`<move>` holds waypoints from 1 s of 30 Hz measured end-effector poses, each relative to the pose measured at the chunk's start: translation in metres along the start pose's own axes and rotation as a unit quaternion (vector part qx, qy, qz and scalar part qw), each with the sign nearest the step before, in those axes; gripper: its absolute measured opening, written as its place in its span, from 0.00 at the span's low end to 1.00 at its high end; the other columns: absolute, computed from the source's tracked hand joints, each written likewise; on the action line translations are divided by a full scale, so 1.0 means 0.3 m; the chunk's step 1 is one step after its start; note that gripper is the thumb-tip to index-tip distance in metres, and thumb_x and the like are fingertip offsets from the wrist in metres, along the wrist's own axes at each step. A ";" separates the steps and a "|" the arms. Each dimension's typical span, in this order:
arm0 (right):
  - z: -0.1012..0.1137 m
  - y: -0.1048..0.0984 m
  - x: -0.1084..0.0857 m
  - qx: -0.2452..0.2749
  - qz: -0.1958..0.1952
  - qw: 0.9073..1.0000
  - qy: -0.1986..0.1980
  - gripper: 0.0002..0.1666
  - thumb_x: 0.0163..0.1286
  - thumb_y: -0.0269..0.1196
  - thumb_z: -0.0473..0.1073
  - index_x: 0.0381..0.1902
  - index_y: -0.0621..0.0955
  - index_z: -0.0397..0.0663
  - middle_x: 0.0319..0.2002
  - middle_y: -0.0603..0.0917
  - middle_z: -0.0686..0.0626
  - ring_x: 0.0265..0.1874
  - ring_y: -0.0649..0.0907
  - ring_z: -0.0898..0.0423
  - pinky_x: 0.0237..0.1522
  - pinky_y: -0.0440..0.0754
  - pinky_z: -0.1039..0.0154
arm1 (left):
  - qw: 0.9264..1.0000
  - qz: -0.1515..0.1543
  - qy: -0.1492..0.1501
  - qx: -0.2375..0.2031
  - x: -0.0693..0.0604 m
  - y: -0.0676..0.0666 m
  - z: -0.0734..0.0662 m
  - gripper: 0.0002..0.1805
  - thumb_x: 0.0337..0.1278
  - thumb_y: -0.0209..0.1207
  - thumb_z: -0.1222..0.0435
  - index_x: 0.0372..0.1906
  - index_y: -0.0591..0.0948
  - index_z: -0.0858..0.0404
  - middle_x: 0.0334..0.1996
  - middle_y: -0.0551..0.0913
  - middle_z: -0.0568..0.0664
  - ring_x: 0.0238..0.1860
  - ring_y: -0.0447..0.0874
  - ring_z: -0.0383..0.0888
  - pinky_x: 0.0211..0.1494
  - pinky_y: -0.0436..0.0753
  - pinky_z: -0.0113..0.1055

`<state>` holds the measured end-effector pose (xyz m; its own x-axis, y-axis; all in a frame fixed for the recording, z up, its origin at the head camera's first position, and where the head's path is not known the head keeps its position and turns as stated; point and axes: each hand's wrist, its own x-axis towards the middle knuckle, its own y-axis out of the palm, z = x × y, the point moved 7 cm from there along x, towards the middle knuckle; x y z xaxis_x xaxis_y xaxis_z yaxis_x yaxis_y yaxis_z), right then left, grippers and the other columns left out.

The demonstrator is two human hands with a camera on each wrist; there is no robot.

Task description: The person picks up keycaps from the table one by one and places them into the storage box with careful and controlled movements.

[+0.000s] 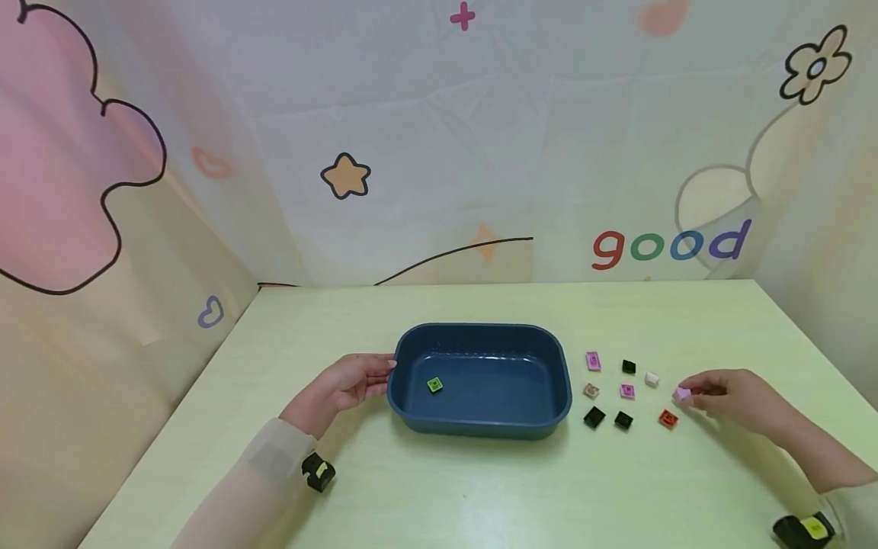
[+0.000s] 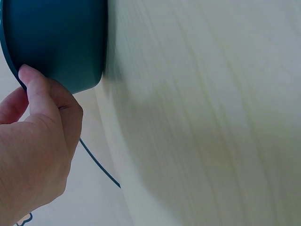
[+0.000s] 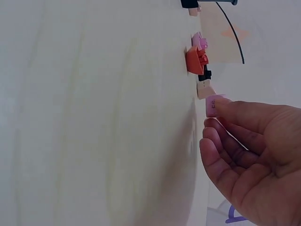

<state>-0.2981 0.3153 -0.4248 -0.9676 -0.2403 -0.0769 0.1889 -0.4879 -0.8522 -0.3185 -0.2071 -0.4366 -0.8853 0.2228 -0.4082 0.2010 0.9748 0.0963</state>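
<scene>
A dark blue tray (image 1: 480,428) stands mid-table with one green piece (image 1: 435,385) inside at its left. My left hand (image 1: 351,385) grips the tray's left rim; the left wrist view shows the hand (image 2: 42,136) with a fingertip against the tray wall (image 2: 61,42). At the right, my right hand (image 1: 737,400) pinches a light pink piece (image 1: 681,395). In the right wrist view that piece (image 3: 212,106) sits between thumb and fingers of the hand (image 3: 254,155), which has its other fingers curled.
Between tray and right hand lie several small pieces: a pink one (image 1: 593,361), black ones (image 1: 594,417), a white one (image 1: 652,379), a beige one (image 1: 591,390), a magenta one (image 1: 627,391) and a red one (image 1: 668,418). A printed cloth (image 1: 425,152) hangs behind the table (image 1: 446,496).
</scene>
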 end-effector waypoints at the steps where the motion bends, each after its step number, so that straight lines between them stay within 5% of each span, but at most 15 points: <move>1: 0.003 -0.006 0.002 0.002 -0.001 1.000 -0.003 0.18 0.73 0.63 0.39 0.53 0.83 0.30 0.45 0.89 0.37 0.32 0.74 0.77 0.33 0.80 0.73 | 1.000 -0.001 0.001 -0.001 0.000 -0.002 -0.002 0.26 0.76 0.49 0.71 0.72 0.65 0.78 0.29 0.88 0.40 0.30 0.87 0.32 0.39 0.87 0.21; 19: 0.028 -0.095 0.003 0.017 0.001 1.000 0.006 0.23 0.75 0.63 0.46 0.55 0.83 0.31 0.47 0.90 0.37 0.34 0.80 0.74 0.36 0.81 0.72 | 1.000 0.002 0.003 0.001 -0.003 0.007 -0.006 0.26 0.76 0.50 0.71 0.72 0.65 0.78 0.29 0.88 0.40 0.30 0.87 0.31 0.39 0.87 0.21; 26: 0.047 -0.129 0.014 0.015 0.011 1.000 0.013 0.26 0.75 0.63 0.51 0.57 0.82 0.32 0.48 0.90 0.38 0.38 0.85 0.60 0.37 0.83 0.68 | 1.000 -0.001 0.008 -0.005 -0.006 0.009 -0.010 0.26 0.75 0.50 0.71 0.72 0.66 0.79 0.28 0.88 0.40 0.30 0.87 0.31 0.38 0.88 0.21; 30: 0.066 -0.152 0.021 0.012 0.006 1.000 0.006 0.26 0.75 0.63 0.50 0.57 0.83 0.33 0.48 0.90 0.38 0.37 0.85 0.62 0.37 0.84 0.68 | 1.000 0.001 0.009 -0.007 -0.004 0.011 -0.010 0.27 0.75 0.50 0.72 0.72 0.65 0.80 0.28 0.88 0.40 0.30 0.87 0.31 0.38 0.88 0.21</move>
<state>-0.3094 0.3195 -0.3762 -0.9672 -0.2365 -0.0924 0.2037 -0.5053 -0.8386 -0.3180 -0.2042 -0.4330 -0.8923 0.2239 -0.3919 0.1967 0.9744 0.1089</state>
